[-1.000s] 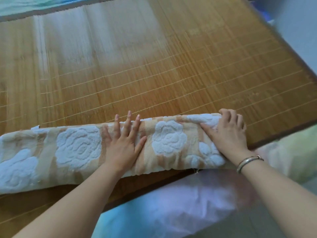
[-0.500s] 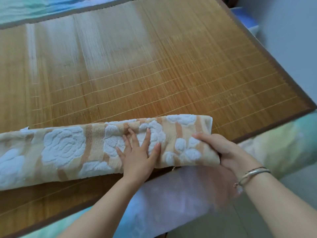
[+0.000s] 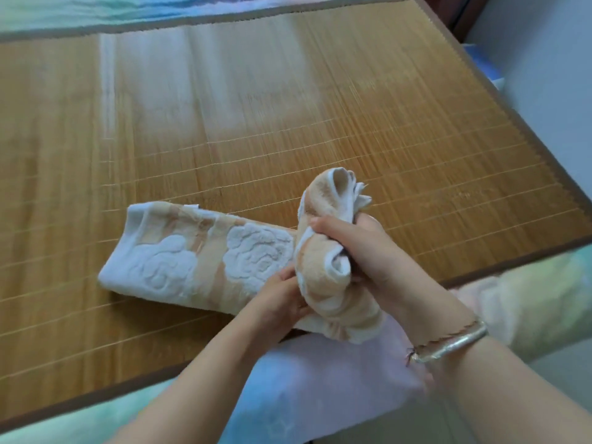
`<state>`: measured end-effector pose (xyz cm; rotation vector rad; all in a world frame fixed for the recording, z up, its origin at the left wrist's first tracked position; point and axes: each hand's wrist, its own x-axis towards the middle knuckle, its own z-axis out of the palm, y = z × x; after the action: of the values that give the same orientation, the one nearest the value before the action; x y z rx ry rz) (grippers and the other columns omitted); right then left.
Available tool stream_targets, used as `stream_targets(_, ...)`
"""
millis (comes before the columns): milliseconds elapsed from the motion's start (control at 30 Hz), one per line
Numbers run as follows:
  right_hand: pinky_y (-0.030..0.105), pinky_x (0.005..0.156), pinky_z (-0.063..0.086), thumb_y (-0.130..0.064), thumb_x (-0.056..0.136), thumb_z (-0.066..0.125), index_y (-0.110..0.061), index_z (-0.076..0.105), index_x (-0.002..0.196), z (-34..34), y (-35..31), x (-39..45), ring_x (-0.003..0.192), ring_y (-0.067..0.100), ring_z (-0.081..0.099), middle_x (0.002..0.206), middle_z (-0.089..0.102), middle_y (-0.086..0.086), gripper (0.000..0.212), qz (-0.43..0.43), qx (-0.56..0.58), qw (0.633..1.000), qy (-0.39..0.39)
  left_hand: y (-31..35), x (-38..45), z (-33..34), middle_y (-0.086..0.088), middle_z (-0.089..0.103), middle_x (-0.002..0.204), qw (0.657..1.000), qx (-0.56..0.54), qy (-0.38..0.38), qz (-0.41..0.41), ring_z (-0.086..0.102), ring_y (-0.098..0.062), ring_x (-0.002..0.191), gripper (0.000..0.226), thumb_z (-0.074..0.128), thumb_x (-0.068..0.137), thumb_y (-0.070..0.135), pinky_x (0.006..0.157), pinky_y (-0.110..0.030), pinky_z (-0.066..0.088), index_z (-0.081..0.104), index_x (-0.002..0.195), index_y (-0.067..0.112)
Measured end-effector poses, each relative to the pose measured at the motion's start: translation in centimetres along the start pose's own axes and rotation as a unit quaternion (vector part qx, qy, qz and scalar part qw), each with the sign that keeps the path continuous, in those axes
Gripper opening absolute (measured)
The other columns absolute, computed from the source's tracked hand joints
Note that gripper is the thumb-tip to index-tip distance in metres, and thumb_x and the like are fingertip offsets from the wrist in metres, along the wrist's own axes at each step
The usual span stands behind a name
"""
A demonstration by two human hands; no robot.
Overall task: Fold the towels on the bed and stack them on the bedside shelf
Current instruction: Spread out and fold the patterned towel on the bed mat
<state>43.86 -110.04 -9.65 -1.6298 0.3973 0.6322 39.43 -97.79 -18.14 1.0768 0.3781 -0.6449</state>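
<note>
A beige towel with raised white rose shapes (image 3: 198, 254) lies folded into a narrow strip on the bamboo mat (image 3: 288, 107) of the bed. Its right end is lifted and bunched up off the mat. My right hand (image 3: 368, 251) grips that raised end, fingers curled round the cloth. My left hand (image 3: 282, 296) holds the towel at the bend, just left of the lifted part, with its fingers partly hidden under the fabric. The left half of the towel rests flat on the mat.
A pastel sheet (image 3: 320, 379) covers the mattress edge below the mat, near my arms. The mat's dark border (image 3: 499, 264) runs along the right side, with a pale floor or wall (image 3: 544, 75) beyond it. No shelf is in view.
The long strip was pressed flat under both hands; now my right hand has lifted its right end up and leftward, and the left hand has shifted to the bend.
</note>
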Motion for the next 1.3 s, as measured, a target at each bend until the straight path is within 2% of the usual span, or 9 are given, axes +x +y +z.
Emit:
stream_targets(133,0.047,0.076,0.058,-0.047,0.055,0.062,-0.016,0.044,0.119,8.8,-1.1,1.8,0.087,0.026,0.068,0.099,0.067,0.008,0.073,-0.016,-0.044,0.999,0.012,5.0,-2.4,-8.7,-0.006,0.072,0.106,0.993,-0.014,0.111,0.035,0.063,-0.027,0.102,0.044,0.05,0.091,0.048,0.083,-0.037,0.055,0.066,0.112,0.014)
stream_targets(267,0.02,0.035,0.042,-0.031,0.088,0.058,-0.008,0.028,0.133,16.1,-2.8,4.0,0.04,0.014,0.055,0.079,0.063,0.009,0.059,0.002,-0.016,0.999,-0.038,11.4,-5.8,-15.1,-0.012,0.068,0.116,0.992,0.038,0.12,0.03,0.067,-0.028,0.101,0.072,0.025,0.09,0.069,0.079,-0.042,0.054,0.061,0.12,0.014)
stream_targets(433,0.019,0.035,0.04,-0.013,0.096,0.039,-0.012,0.017,0.141,22.2,-3.4,4.7,0.046,0.018,0.057,0.087,0.062,0.014,0.051,0.048,0.013,0.993,-0.109,15.2,-6.9,-19.6,-0.015,0.066,0.119,0.992,0.09,0.089,-0.025,0.064,-0.033,0.109,0.094,0.023,0.076,0.085,0.09,-0.049,0.049,0.052,0.129,0.012)
stream_targets(600,0.036,0.07,0.053,-0.003,0.09,0.038,-0.015,0.049,0.117,20.7,-1.8,4.3,0.094,0.028,0.063,0.115,0.061,0.011,0.032,-0.051,-0.126,0.99,-0.036,14.5,-6.2,-20.3,-0.01,0.07,0.112,0.967,0.234,0.057,-0.083,0.067,-0.029,0.104,0.083,0.047,0.072,0.082,0.091,-0.045,0.051,0.059,0.122,0.017)
stream_targets(667,0.038,0.09,0.046,-0.012,0.092,0.039,-0.016,0.045,0.13,18.0,0.1,4.3,0.107,0.02,0.052,0.122,0.055,0.003,0.039,-0.173,-0.314,0.926,0.115,13.0,-4.9,-20.7,-0.009,0.072,0.105,0.953,0.264,0.145,-0.034,0.069,-0.028,0.097,0.061,0.072,0.072,0.056,0.092,-0.047,0.052,0.063,0.116,0.014)
stream_targets(767,0.046,0.113,0.019,-0.034,0.097,0.032,-0.023,0.035,0.142,14.4,2.5,4.3,0.138,0.022,0.026,0.15,0.034,0.004,0.047,-0.184,-0.486,0.821,0.234,11.6,-3.0,-21.6,-0.008,0.07,0.099,0.899,0.343,0.269,0.036,0.067,-0.027,0.093,0.026,0.064,0.086,0.031,0.088,-0.049,0.053,0.063,0.105,0.012)
stream_targets(867,0.062,0.111,-0.007,-0.06,0.093,0.017,-0.035,0.008,0.15,13.5,5.3,4.4,0.146,0.025,-0.014,0.16,-0.009,0.002,0.063,-0.093,-0.55,0.807,0.194,11.0,-3.1,-22.9,0.0,0.063,0.095,0.855,0.4,0.325,0.062,0.061,-0.023,0.092,0.015,0.05,0.095,0.027,0.072,-0.037,0.048,0.056,0.101,0.015)
stream_targets(1067,0.072,0.107,0.007,-0.07,0.087,0.008,-0.038,-0.012,0.149,15.8,8.5,4.8,0.143,0.029,-0.025,0.157,-0.023,-0.001,0.073,-0.062,-0.583,0.785,0.199,8.9,-2.8,-24.5,-0.014,0.048,0.127,0.777,0.512,0.367,0.011,0.041,-0.038,0.121,0.045,0.043,0.096,0.043,0.097,-0.049,0.036,0.044,0.125,0.009)
stream_targets(1300,0.071,0.107,0.009,-0.069,0.088,0.008,-0.035,-0.012,0.149,15.7,8.7,5.3,0.143,0.031,-0.023,0.158,-0.021,0.001,0.072,-0.053,-0.603,0.772,0.195,9.3,-3.8,-24.3,-0.007,0.053,0.12,0.87,0.348,0.347,-0.033,0.057,-0.03,0.106,0.094,0.058,0.067,0.078,0.089,-0.045,0.048,0.035,0.129,0.012)
